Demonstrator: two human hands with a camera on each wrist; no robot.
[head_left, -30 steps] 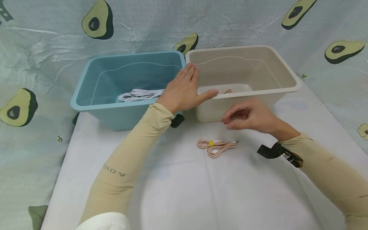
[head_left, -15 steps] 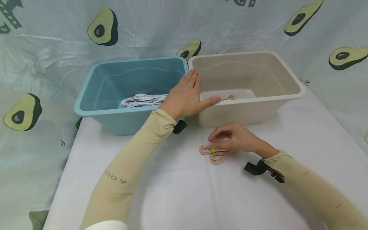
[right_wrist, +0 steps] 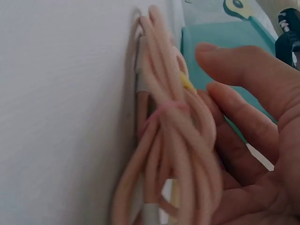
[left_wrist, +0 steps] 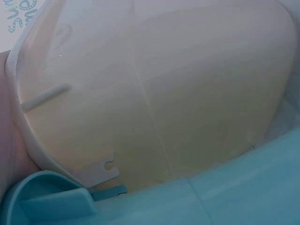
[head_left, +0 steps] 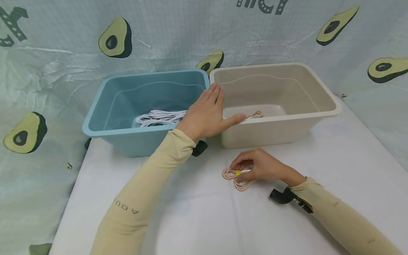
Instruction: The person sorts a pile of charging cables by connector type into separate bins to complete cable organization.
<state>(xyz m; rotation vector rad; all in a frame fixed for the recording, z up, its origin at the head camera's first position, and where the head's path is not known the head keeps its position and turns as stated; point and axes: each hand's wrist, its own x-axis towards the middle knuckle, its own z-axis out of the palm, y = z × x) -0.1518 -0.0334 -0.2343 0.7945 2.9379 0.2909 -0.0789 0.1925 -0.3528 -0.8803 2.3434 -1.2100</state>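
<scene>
My right hand (head_left: pixel 262 164) is low over a pale pink coiled cable (head_left: pixel 245 185) on the white cloth, its thumb and fingers bent around the part with a yellow tie (head_left: pixel 238 173). In the right wrist view, a gap shows between thumb and fingertips beside the coil (right_wrist: pixel 173 122); no firm grip is visible. My left hand (head_left: pixel 205 115) rests flat where the blue bin (head_left: pixel 134 131) and the beige bin (head_left: pixel 280 122) meet, thumb over the beige rim. White coiled cables (head_left: pixel 159 117) lie in the blue bin. Another pink cable (head_left: pixel 256 114) lies partly hidden in the beige bin.
Both bins stand side by side at the back of the cloth-covered table (head_left: pixel 197 219). Behind them hangs a curtain (head_left: pixel 172 39) printed with avocados. The left wrist view shows mostly the beige bin's side wall (left_wrist: pixel 164 93) and the blue rim (left_wrist: pixel 225 187).
My right hand has come down and left from in front of the beige bin to the pink cable on the table. The left hand stays on the bin rims. The head view has shifted slightly.
</scene>
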